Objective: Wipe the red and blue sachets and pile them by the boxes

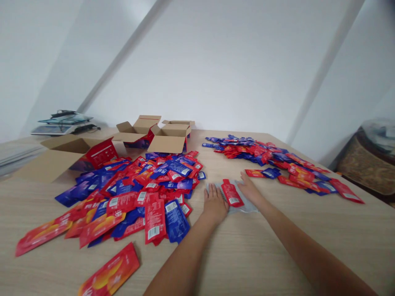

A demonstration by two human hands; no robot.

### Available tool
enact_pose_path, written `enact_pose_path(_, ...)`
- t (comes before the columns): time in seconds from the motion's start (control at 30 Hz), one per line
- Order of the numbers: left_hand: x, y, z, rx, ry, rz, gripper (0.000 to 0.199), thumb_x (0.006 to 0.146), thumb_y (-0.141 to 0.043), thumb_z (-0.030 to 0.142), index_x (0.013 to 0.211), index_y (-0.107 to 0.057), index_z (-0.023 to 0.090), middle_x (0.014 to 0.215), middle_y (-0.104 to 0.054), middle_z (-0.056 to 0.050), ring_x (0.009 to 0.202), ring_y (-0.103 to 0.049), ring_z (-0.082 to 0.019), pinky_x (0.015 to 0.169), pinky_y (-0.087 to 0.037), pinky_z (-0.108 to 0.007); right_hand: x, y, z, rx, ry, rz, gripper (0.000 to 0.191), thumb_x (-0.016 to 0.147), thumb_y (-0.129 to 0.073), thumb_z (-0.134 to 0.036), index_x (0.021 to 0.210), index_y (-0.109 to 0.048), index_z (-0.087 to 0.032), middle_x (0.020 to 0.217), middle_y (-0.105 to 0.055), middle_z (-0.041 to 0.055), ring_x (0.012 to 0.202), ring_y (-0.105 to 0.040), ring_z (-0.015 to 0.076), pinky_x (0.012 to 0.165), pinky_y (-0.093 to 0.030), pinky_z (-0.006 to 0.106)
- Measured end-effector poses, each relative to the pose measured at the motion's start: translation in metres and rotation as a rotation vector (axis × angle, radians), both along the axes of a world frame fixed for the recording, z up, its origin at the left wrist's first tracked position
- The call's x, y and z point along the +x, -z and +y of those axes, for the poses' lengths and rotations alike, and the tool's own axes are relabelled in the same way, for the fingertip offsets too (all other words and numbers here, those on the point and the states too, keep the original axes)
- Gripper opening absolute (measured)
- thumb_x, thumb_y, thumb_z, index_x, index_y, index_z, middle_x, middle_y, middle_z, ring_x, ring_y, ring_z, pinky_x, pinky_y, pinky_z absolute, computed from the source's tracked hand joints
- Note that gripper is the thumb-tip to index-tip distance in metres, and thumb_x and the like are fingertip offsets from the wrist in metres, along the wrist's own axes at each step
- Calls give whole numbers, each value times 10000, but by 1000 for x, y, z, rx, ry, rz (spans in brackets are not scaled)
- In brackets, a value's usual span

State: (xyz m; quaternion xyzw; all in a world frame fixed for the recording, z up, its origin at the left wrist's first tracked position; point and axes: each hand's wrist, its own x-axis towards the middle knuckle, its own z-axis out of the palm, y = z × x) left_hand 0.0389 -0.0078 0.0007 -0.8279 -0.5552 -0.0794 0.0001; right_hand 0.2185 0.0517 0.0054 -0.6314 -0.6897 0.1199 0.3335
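A red pouch (232,194) with a barcode label lies on a clear plastic bag (247,206) near the middle of the table. My left hand (215,203) rests flat on the bag's left part, its fingers stretched out beside the pouch. On the other side, my right hand (248,188) touches the bag's right part with its fingers apart. Neither hand grips anything visible. Close to my left hand is a large heap of red and blue pouches (154,181). Beyond my right hand spreads a second pile of red and blue pouches (262,153).
Open cardboard boxes (166,144) stand behind the left heap, with another open box (58,158) farther left. One orange-red pouch (112,271) lies at the front left of the wooden table (262,250). Stacked items (64,123) sit at the back left; a patterned object (367,160) is at the right.
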Motion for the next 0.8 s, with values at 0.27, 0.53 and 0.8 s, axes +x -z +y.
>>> enact_pose_path(0.27, -2, -1, 0, -27, 7, 22, 596, 937, -238, 425, 1449, -255, 120, 1499, -245, -186, 1396, -140, -324, 1099, -131, -532, -31, 7, -66, -101, -238, -441, 509, 925, -275, -295, 1387, -410, -130, 1456, -376, 126, 1359, -305, 229, 1080, -281, 440)
enact_pose_path(0.53, -1, -2, -1, -3, -19, 65, 576, 933, -269, 398, 1443, -280, 130, 1499, -246, -181, 1394, -154, -320, 1099, -141, -517, -6, -21, -96, -198, -351, -557, 646, 784, -538, -372, 1368, -444, -112, 1428, -393, 174, 1332, -352, 270, 1082, -281, 439)
enact_pose_path(0.8, -5, -7, -4, -12, 3, 18, 589, 923, -266, 396, 1433, -301, 102, 1480, -263, -220, 1388, -172, -328, 1090, -164, -522, 29, -43, -92, -100, -323, -551, 452, 714, -536, -176, 1135, -657, -286, 1108, -689, 48, 1040, -629, 212, 871, -475, 309)
